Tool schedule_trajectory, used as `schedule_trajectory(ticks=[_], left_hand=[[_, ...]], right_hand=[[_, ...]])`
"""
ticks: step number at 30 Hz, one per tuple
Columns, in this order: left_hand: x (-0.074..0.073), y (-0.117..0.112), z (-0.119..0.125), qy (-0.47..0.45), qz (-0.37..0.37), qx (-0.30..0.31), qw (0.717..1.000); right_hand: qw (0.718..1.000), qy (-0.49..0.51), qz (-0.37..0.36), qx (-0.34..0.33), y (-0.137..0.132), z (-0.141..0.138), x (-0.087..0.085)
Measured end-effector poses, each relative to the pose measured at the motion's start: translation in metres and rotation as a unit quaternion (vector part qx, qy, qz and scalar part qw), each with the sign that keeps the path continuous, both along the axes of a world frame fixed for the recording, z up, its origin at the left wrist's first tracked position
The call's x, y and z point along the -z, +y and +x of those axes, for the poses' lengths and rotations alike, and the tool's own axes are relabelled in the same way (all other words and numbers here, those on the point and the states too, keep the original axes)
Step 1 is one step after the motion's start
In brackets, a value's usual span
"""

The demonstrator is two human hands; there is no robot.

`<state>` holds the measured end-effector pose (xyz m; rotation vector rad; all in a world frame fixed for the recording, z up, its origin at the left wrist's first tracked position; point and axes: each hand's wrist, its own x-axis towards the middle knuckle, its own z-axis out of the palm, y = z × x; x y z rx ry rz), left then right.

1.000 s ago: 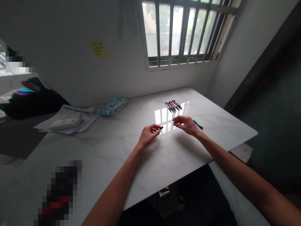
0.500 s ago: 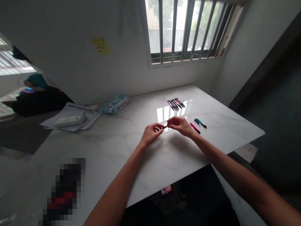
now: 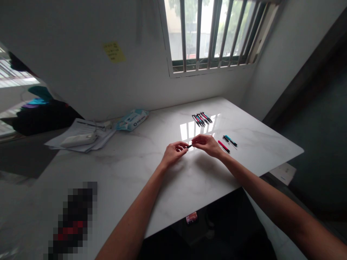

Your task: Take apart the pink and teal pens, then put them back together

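Above the marble-patterned table [image 3: 135, 159], my left hand [image 3: 174, 153] pinches one end of a small black pen part [image 3: 189, 146]. The fingertips of my right hand [image 3: 206, 144] close on its other end, so the part bridges both hands. Its fine detail is too small to make out. To the right of my right hand lie a red pen barrel [image 3: 223, 146], a teal pen barrel [image 3: 230, 139] and a short black pen piece [image 3: 226, 138], with thin pale sticks beside them. Farther back, several pens [image 3: 202, 119] lie side by side in a row.
At the left back are stacked papers [image 3: 81, 135] and a blue-white wipes pack [image 3: 132, 120]. A pixelated dark object [image 3: 74, 220] is at the near left. The table's front edge runs beneath my forearms; a phone [image 3: 191, 218] shows below it. A barred window [image 3: 211, 36] is behind.
The view has shifted very slightly. Both hands keep their pinch on the black pen part in nearly the same place.
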<state>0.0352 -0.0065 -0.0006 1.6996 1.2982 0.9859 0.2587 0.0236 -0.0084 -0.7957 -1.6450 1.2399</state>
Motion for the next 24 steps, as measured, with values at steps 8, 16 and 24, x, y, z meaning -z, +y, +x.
schedule_trajectory(ticks=[8,16,24], left_hand=[[-0.0012,-0.0005,0.0009,0.004,0.031,0.003,1.0],[0.0008,-0.0001,0.0034,0.012,0.036,0.003,0.999],[0.0001,-0.001,0.004,0.011,0.038,0.012,0.999]], right_hand=[[0.996,-0.07,0.041,0.033,-0.0042,-0.0016,-0.0006],[0.978,-0.178,0.095,0.05,-0.0055,0.005,-0.0004],[0.969,-0.218,0.11,0.039,-0.0092,0.0044,-0.002]])
